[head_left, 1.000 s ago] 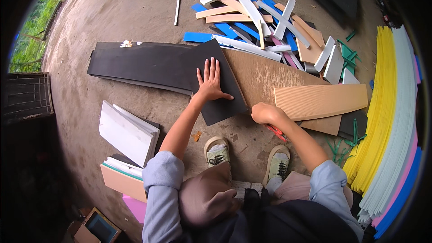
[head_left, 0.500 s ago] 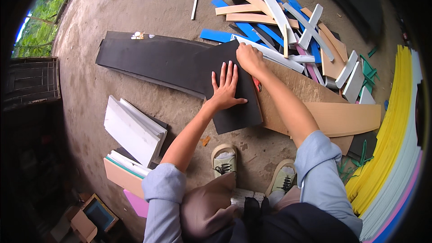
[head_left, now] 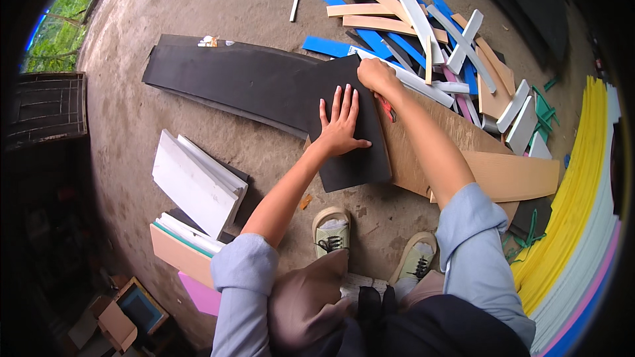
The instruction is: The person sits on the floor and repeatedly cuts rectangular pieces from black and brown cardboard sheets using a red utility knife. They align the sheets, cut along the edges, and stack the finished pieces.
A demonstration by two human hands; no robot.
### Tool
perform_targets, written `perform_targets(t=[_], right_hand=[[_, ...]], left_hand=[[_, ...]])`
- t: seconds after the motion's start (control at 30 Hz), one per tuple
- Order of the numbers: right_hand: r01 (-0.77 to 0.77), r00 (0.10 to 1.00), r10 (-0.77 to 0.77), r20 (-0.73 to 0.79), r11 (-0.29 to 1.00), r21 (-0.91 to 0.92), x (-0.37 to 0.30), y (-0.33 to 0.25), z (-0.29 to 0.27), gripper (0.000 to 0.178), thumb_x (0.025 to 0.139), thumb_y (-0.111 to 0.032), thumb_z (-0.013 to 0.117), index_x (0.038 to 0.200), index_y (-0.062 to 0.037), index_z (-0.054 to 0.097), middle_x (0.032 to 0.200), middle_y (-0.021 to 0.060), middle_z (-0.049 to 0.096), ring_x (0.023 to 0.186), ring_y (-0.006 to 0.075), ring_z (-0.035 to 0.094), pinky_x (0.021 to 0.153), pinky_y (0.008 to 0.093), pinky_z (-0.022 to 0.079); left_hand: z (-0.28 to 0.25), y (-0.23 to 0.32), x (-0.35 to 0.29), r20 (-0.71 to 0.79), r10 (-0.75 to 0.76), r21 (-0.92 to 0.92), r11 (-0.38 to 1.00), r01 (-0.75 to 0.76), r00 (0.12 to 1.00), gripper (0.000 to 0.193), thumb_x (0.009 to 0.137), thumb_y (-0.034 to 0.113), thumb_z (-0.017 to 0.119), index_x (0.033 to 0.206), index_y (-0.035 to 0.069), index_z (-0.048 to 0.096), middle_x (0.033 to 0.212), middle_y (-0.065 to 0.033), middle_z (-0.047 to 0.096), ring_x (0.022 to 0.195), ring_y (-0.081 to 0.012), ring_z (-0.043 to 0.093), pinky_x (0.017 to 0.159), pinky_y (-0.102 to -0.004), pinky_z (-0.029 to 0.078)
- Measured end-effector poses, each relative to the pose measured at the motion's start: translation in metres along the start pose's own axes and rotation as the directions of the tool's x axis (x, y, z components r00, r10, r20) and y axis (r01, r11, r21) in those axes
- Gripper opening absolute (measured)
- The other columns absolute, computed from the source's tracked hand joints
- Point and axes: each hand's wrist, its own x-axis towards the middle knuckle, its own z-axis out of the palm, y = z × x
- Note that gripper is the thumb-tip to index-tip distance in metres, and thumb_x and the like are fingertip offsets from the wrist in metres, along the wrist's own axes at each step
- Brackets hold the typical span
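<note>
My left hand [head_left: 339, 131] lies flat on a black foam sheet [head_left: 354, 170], fingers spread and thumb out to the right. At that sheet's far right corner my right hand [head_left: 378, 77] is closed; whatever it grips is hidden by the fingers. Beneath the sheet a brown wooden board [head_left: 423, 125] slants down to the right. A red and black tool [head_left: 386, 109] shows beside my right wrist, its kind unclear. Toward the left stretches a long black sheet stack [head_left: 225, 79], partly covered by the sheet under my left hand.
Beyond the board lies a heap of white, blue and tan offcut strips [head_left: 413, 20]. White slabs [head_left: 195, 182] and a tan slab [head_left: 182, 254] stand at left. A tan ribbed sheet [head_left: 509, 175] rests on the board's right end. Yellow sheets [head_left: 569, 205] are stacked at far right.
The whole view has shifted slightly. My right hand stays closed at the sheet's far corner and my left stays flat on it. More of the red tool shows now.
</note>
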Motion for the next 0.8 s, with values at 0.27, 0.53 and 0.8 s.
perform_targets(t=[0.27, 0.53, 0.8], right_hand=[[-0.068, 0.991, 0.070, 0.117, 0.997, -0.025, -0.111, 0.027, 0.040, 0.026, 0.080, -0.012, 0.043, 0.089, 0.0029, 0.063, 0.085, 0.0219, 0.062, 0.082, 0.0346, 0.062, 0.073, 0.0424, 0.049], [-0.058, 0.957, 0.069, 0.280, 0.997, -0.049, -0.263, 0.085, 0.104, 0.023, 0.080, -0.010, 0.041, 0.080, 0.0045, 0.059, 0.084, 0.0259, 0.060, 0.081, 0.0397, 0.060, 0.073, 0.0465, 0.047], [0.081, 0.981, -0.060, -0.187, 0.991, 0.108, -0.152, 0.054, 0.025, 0.027, 0.083, -0.017, 0.041, 0.078, 0.0035, 0.057, 0.074, 0.0254, 0.060, 0.071, 0.0403, 0.060, 0.065, 0.0465, 0.048]], left_hand=[[0.003, -0.005, 0.004, 0.008, -0.048, -0.004, 0.999, 0.048, 0.999, 0.123, 0.053, 0.057, 0.068, 0.137, 0.008, -0.007, 0.144, -0.0116, -0.011, 0.131, -0.0266, -0.016, 0.098, -0.0554, -0.011], [0.006, -0.004, 0.009, -0.014, -0.050, 0.013, 0.999, 0.050, 0.999, 0.124, 0.053, 0.056, 0.070, 0.137, 0.009, -0.007, 0.144, -0.0104, -0.010, 0.132, -0.0261, -0.015, 0.099, -0.0558, -0.009], [0.002, -0.005, 0.003, -0.027, -0.040, -0.001, 0.999, 0.040, 0.999, 0.123, 0.053, 0.055, 0.070, 0.137, 0.007, -0.005, 0.144, -0.0118, -0.009, 0.132, -0.0274, -0.014, 0.098, -0.0563, -0.009]])
